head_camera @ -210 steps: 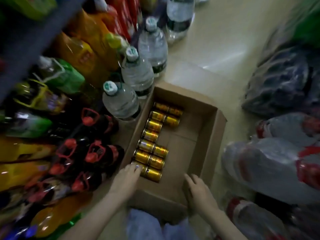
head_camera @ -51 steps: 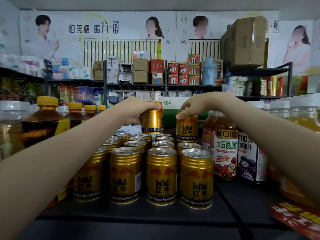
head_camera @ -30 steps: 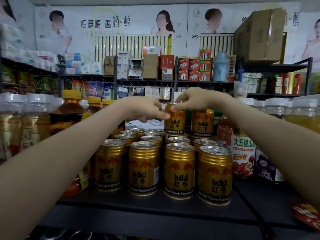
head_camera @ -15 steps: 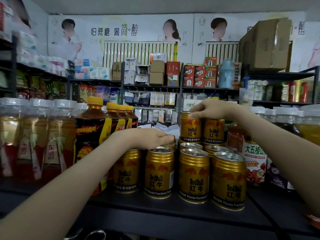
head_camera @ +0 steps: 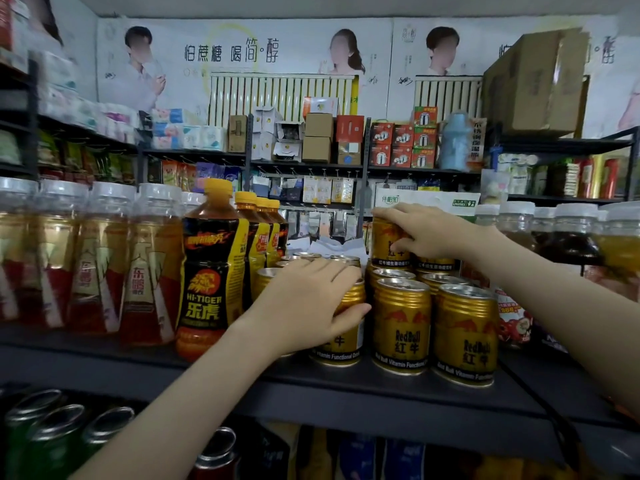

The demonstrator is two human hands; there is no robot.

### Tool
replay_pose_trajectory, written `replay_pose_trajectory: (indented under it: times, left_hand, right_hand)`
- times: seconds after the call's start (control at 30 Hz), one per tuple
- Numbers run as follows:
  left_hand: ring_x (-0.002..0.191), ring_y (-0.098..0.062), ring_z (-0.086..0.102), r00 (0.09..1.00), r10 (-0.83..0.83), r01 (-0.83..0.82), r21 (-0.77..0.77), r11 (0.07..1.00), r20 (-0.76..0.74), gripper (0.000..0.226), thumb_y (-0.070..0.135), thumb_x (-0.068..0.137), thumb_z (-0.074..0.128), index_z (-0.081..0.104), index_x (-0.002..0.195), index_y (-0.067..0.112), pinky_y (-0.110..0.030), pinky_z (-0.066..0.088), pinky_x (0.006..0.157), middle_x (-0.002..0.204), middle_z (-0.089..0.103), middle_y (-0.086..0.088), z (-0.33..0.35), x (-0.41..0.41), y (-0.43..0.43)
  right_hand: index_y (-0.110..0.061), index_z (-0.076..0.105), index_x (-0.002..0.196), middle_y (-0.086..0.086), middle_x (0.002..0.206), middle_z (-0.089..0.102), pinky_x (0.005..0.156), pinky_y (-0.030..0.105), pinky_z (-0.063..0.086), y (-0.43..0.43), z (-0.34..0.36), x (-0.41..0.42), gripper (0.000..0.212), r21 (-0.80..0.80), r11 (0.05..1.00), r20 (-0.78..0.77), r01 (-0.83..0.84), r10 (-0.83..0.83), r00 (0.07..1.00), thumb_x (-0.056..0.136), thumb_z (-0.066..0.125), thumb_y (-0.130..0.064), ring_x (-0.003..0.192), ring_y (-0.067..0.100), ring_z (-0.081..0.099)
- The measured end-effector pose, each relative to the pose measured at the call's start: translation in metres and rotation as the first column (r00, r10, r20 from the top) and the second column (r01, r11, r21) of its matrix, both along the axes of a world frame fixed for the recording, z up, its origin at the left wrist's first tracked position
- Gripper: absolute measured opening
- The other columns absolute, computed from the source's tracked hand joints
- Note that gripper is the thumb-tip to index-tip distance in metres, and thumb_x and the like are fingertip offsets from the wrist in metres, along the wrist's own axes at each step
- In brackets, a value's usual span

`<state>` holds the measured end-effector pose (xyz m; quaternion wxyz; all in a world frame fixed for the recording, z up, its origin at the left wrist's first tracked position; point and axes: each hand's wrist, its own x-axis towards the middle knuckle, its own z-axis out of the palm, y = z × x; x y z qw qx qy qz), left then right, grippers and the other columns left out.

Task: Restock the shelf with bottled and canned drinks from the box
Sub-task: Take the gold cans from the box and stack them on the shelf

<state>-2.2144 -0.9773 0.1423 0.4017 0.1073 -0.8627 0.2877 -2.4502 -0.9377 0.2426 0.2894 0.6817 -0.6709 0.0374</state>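
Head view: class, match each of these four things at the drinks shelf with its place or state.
1 left hand
2 right hand
3 Hi-Tiger bottle
4 cardboard box

A high up, far right
B grips a stacked can
C grips a front-row can
D stands left of both cans

Pairs: 1-C, 2-B, 3-D, 4-A

wall posters [head_camera: 242,50] | brown carton [head_camera: 533,81] top right | blue jug [head_camera: 453,143] beside red cartons [head_camera: 391,147]

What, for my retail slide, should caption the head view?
Restocking the shelf: left hand grips a front-row can, right hand holds an upper can stacked on the back rows.
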Motion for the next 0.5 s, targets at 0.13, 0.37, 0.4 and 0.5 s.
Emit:
replay_pose_trajectory:
  times: [0.13,0.37,0.4,0.5]
  left_hand:
    - [0.084,-0.017,0.067,0.999,-0.026,0.024,-0.04,0.999,-0.044,0.047,0.047,0.094,0.039,0.065,0.107,0.011,-0.031,0.055,0.068,0.097,0.071,-0.003,-0.006,-0.002,-0.001]
    - [0.098,-0.023,0.064,0.974,-0.078,0.079,-0.004,0.997,-0.214,0.038,0.036,0.091,0.049,0.065,0.11,0.008,-0.035,0.049,0.087,0.108,0.067,-0.008,-0.017,-0.006,0.016]
    - [0.1,-0.025,0.063,0.953,-0.105,0.109,-0.001,0.994,-0.286,0.035,0.031,0.091,0.051,0.065,0.111,0.006,-0.035,0.047,0.089,0.11,0.066,-0.01,-0.025,-0.009,0.026]
    - [0.104,-0.03,0.061,0.861,-0.228,0.25,-0.012,0.968,-0.454,0.028,0.02,0.092,0.055,0.067,0.108,0.001,-0.035,0.046,0.092,0.112,0.065,-0.016,-0.059,-0.023,0.074]
  right_hand:
    - [-0.032,0.01,0.151,0.003,0.154,0.025,0.114,0.047,0.022,0.0,-0.004,0.001,0.071,-0.017,0.999,-0.063,0.046,-0.047,0.997,0.095,0.054,-0.034,0.139,0.024,0.027]
    - [-0.024,0.029,0.148,0.002,0.154,0.026,0.113,0.036,0.02,0.055,-0.011,0.021,0.057,-0.218,0.976,0.096,-0.014,0.036,0.995,0.096,0.052,-0.031,0.141,0.019,0.023]
    - [-0.022,0.033,0.146,0.002,0.151,0.03,0.11,0.033,0.024,0.073,-0.016,0.026,0.054,-0.271,0.962,0.119,-0.026,0.06,0.991,0.096,0.051,-0.029,0.138,0.018,0.027]
    - [-0.017,0.047,0.135,0.005,0.134,0.047,0.092,0.021,0.03,0.14,-0.049,0.035,0.041,-0.408,0.911,0.17,-0.052,0.132,0.977,0.095,0.052,-0.024,0.118,0.014,0.043]
